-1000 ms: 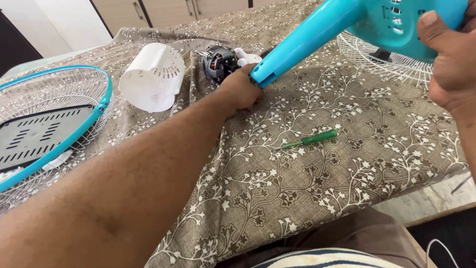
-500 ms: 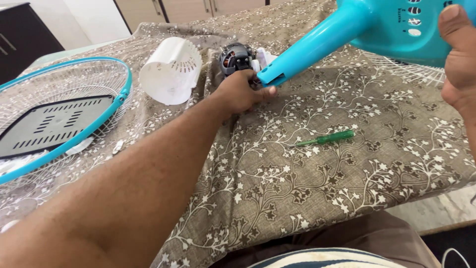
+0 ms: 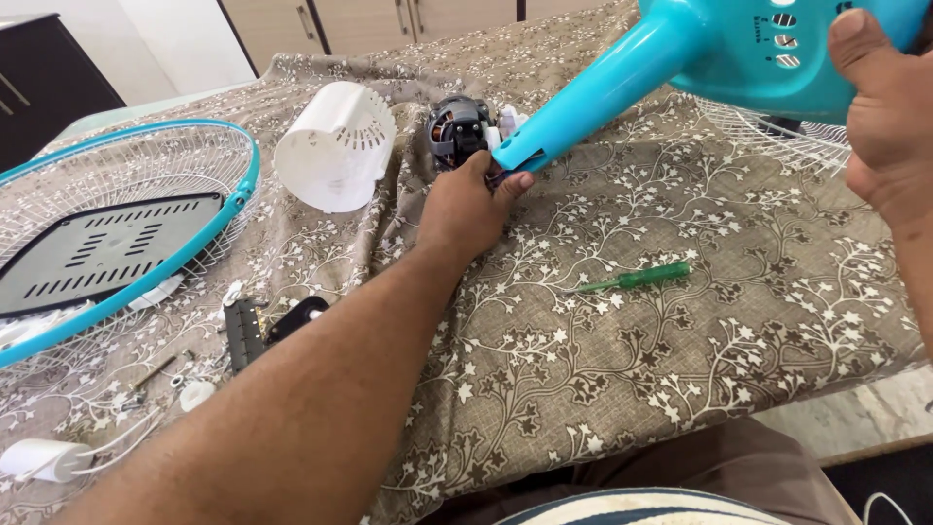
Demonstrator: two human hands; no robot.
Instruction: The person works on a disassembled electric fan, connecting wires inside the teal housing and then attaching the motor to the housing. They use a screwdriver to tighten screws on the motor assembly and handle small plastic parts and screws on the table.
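The left hand (image 3: 466, 199) stays closed around the neck of the blue fan stand (image 3: 622, 83), next to the motor (image 3: 457, 128). The right hand (image 3: 889, 126) grips its base, now raised higher above the bench (image 3: 680, 369).

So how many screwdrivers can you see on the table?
1. A green screwdriver lies on the flowered cloth, right of the left hand and below the blue fan stand. Others may be hidden.

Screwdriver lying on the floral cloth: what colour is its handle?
Translucent green, seen in the head view: the small screwdriver lies on the brown floral cloth.
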